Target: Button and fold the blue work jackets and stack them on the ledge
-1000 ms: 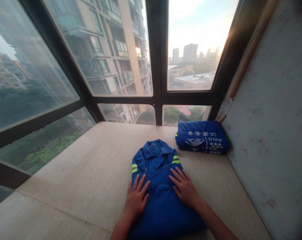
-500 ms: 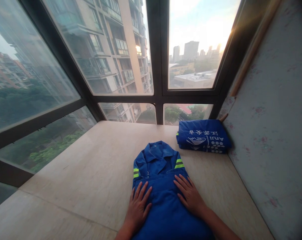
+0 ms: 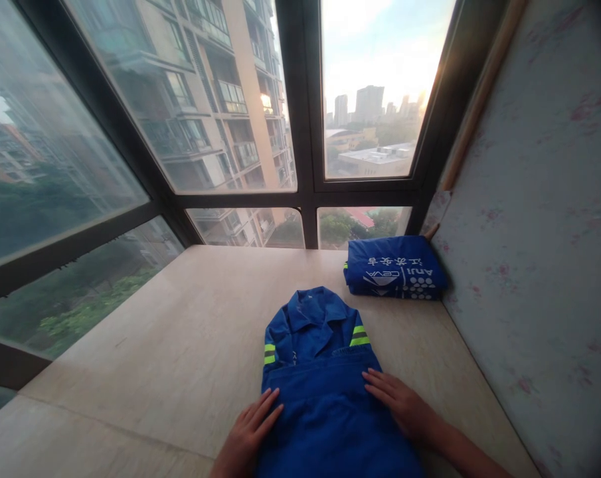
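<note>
A blue work jacket [image 3: 325,411] with yellow-green and grey reflective bands lies partly folded on the pale ledge, its collar toward the window. The lower part is turned up over the chest. My left hand [image 3: 250,425] rests at the jacket's left edge, its extended fingertips on the cloth. On the opposite edge, my right hand [image 3: 397,398] lies with fingers stretched out over the fabric. Neither hand grips anything. The jacket's near end runs out of the picture.
A folded stack of blue clothing [image 3: 394,267] with white lettering sits at the back right, against the flowered wall [image 3: 524,279]. The pale ledge [image 3: 145,358] extends to the left. Dark-framed windows [image 3: 240,200] bound its back and left sides.
Both hands have slid outward and nearer to me, from flat on top of the jacket to its side edges. The view has shifted slightly; the jacket's fold looks the same.
</note>
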Available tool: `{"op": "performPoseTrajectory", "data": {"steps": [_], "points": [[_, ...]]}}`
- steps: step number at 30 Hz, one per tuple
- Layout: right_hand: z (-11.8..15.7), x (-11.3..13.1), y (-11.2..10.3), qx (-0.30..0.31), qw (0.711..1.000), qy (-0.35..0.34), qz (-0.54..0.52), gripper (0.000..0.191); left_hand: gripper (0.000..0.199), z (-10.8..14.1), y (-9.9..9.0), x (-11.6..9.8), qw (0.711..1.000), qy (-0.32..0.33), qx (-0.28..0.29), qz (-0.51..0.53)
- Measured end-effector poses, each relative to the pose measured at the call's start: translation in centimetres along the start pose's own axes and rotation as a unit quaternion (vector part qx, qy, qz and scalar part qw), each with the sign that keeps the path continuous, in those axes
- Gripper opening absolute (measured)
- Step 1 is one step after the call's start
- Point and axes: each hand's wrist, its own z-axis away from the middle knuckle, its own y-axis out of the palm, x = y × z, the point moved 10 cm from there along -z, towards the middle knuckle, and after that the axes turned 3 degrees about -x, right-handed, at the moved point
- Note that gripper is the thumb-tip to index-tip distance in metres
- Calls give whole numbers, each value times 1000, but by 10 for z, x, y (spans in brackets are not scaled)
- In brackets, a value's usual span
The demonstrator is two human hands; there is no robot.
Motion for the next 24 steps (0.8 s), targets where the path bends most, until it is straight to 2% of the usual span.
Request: {"op": "performPoseTrajectory", "data": {"steps": [3,8,12,15,19,24], "points": [[-4,2,-11,35,997,-64,17,76,83,-8,0,0,996,68,32,-50],[-14,9,-24,57,984,-148,78,66,79,-19,-7,-1,982,175,56,-55],[-13,15,-29,38,976,-187,100,61,74,-19,-7,-2,971,226,50,-62],[-13,18,-33,9,973,-204,105,57,69,-20,-7,-4,968,237,30,-77],[-17,17,-29,10,972,-210,108,51,69,-24,-4,-6,972,221,30,-76],[-23,8,-25,15,990,-135,50,44,73,-30,-5,0,982,184,40,-30]]}}
